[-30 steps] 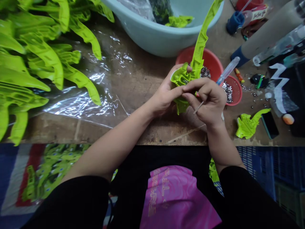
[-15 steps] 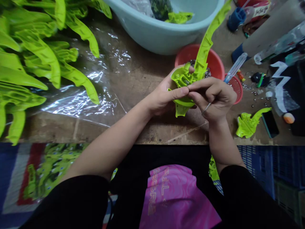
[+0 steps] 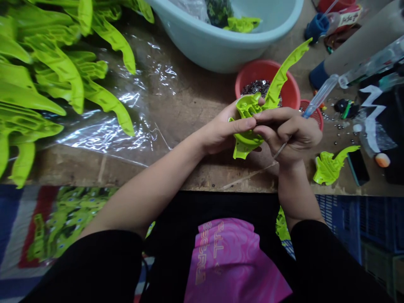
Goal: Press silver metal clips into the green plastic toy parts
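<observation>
My left hand (image 3: 222,130) is closed around a lime-green plastic shell part (image 3: 248,105), its ribbed hollow side facing up and a long curved arm pointing to the far right. Against the shell's near side, my left thumb meets the fingertips of my right hand (image 3: 293,132). Whatever those fingertips pinch is too small to make out. A screwdriver (image 3: 323,94) with a clear and blue handle is tucked in my right hand; its thin metal shaft sticks out below the fingers. Just behind the shell stands a red bowl (image 3: 292,84) of small metal parts.
A pile of green shells (image 3: 57,75) lies at left by clear plastic sheeting (image 3: 126,143). A pale blue basin (image 3: 208,46) stands at the back. Near the right lie another green part (image 3: 330,166), a phone (image 3: 358,168), a red basket (image 3: 315,120) and loose metal bits.
The shell has tipped, so its long arm reaches lower and further right. Both hands have shifted slightly right with it, fingertips still together. More of the red bowl's contents shows.
</observation>
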`<state>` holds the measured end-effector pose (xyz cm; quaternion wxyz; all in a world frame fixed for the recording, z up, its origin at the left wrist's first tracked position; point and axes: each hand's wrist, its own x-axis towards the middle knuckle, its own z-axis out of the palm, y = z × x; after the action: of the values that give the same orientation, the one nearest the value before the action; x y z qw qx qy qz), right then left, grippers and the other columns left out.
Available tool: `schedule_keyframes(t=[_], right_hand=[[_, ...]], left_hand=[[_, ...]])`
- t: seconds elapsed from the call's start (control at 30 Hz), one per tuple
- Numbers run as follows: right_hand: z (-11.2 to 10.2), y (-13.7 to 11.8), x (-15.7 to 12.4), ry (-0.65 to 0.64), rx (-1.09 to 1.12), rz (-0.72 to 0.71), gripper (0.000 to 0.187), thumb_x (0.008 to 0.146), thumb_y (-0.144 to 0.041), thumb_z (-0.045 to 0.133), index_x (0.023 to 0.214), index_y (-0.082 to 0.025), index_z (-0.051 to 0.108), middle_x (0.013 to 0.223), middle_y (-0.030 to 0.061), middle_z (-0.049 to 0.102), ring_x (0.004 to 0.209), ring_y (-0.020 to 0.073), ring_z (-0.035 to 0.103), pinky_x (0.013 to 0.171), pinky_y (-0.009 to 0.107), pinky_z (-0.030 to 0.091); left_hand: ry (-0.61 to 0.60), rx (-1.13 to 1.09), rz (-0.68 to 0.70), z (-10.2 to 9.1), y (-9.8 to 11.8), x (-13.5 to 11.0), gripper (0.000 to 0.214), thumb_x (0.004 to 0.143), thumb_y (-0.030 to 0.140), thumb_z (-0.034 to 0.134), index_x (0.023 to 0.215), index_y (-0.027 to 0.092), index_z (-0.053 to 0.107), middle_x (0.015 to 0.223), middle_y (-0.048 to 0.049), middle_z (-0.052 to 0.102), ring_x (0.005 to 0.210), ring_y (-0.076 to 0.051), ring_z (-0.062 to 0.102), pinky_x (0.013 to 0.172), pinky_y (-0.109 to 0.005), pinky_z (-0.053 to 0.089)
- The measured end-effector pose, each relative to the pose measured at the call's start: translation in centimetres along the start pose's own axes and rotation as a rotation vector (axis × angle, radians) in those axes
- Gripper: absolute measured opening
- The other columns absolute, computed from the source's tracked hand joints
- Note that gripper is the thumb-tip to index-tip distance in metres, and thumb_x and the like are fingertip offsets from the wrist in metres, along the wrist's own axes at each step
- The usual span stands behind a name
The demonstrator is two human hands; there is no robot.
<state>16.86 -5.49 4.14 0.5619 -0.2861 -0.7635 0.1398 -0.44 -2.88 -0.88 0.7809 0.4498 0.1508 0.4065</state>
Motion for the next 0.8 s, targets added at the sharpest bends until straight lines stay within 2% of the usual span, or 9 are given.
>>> schedule_keyframes(t=[0.1, 0.17, 0.33, 0.43, 0.47, 0.57, 0.63, 0.8], right_hand=[[-0.2, -0.3, 0.3, -0.029, -0.037, 0.012, 0.054, 0.090, -0.010, 0.082, 0.062, -0.020, 0.038, 0.108, -0.0114, 0.085, 0.091, 0.0105, 0.083, 0.083, 0.023, 0.069], [-0.2, -0.2, 0.5, -0.041, -0.015, 0.000, 0.054, 0.090, -0.009, 0.082, 0.061, -0.020, 0.037, 0.108, -0.0099, 0.085, 0.089, 0.0105, 0.083, 0.082, 0.022, 0.069], [0.1, 1.2, 0.4, -0.023, 0.079, -0.154, 0.052, 0.085, -0.016, 0.090, 0.066, -0.021, 0.042, 0.105, -0.0065, 0.085, 0.084, 0.0105, 0.082, 0.085, 0.022, 0.071], [0.4, 1.9, -0.1, 0.023, 0.070, -0.136, 0.055, 0.087, -0.026, 0.091, 0.066, -0.023, 0.040, 0.098, -0.0068, 0.083, 0.078, 0.0116, 0.080, 0.089, 0.029, 0.073], [0.4, 2.0, -0.2, 0.044, 0.052, -0.122, 0.057, 0.088, -0.030, 0.090, 0.066, -0.023, 0.038, 0.095, -0.0066, 0.083, 0.076, 0.0118, 0.079, 0.086, 0.030, 0.073], [0.4, 2.1, -0.4, 0.064, 0.026, -0.088, 0.061, 0.091, -0.034, 0.087, 0.066, -0.024, 0.032, 0.090, -0.0062, 0.081, 0.072, 0.0119, 0.077, 0.070, 0.029, 0.070], [0.2, 2.0, -0.3, 0.064, 0.034, -0.073, 0.062, 0.091, -0.030, 0.086, 0.066, -0.024, 0.030, 0.093, -0.0058, 0.082, 0.073, 0.0120, 0.076, 0.062, 0.028, 0.066], [-0.7, 1.5, 0.7, 0.057, -0.145, -0.083, 0.056, 0.093, -0.022, 0.083, 0.065, -0.023, 0.035, 0.089, -0.0014, 0.081, 0.075, 0.0145, 0.076, 0.061, 0.030, 0.063]], left_hand=[[0.033, -0.020, 0.025, -0.1, 0.1, 0.1, 0.078, 0.076, 0.063, 0.089, 0.139, 0.031, 0.056, 0.131, -0.0066, 0.073, 0.120, -0.036, 0.078, 0.097, -0.055, 0.069], [0.037, -0.054, 0.008, 0.0, 0.3, 0.0, 0.079, 0.074, 0.058, 0.091, 0.138, 0.031, 0.055, 0.131, -0.0061, 0.072, 0.118, -0.035, 0.078, 0.094, -0.052, 0.070], [0.030, -0.139, -0.073, 0.9, 1.3, -0.3, 0.075, 0.072, 0.050, 0.093, 0.132, 0.026, 0.055, 0.117, -0.0030, 0.073, 0.090, -0.022, 0.081, 0.074, -0.034, 0.069], [-0.021, -0.201, -0.144, 1.5, 1.8, -0.5, 0.070, 0.074, 0.047, 0.093, 0.126, 0.024, 0.054, 0.102, 0.0003, 0.072, 0.079, -0.017, 0.077, 0.069, -0.030, 0.067], [-0.034, -0.214, -0.158, 1.6, 1.9, -0.5, 0.068, 0.075, 0.047, 0.093, 0.125, 0.024, 0.054, 0.098, 0.0008, 0.072, 0.078, -0.016, 0.077, 0.070, -0.030, 0.067], [-0.083, -0.241, -0.187, 1.6, 2.0, -0.6, 0.059, 0.079, 0.049, 0.090, 0.118, 0.021, 0.056, 0.092, 0.0001, 0.073, 0.077, -0.016, 0.076, 0.071, -0.032, 0.068], [-0.140, -0.255, -0.223, 1.2, 2.0, -0.6, 0.055, 0.078, 0.048, 0.088, 0.115, 0.020, 0.058, 0.092, -0.0019, 0.075, 0.077, -0.018, 0.076, 0.075, -0.036, 0.070], [-0.236, -0.258, -0.275, 0.1, 1.9, -0.8, 0.066, 0.074, 0.034, 0.085, 0.132, 0.019, 0.059, 0.109, -0.0101, 0.082, 0.083, -0.023, 0.080, 0.094, -0.050, 0.069]])
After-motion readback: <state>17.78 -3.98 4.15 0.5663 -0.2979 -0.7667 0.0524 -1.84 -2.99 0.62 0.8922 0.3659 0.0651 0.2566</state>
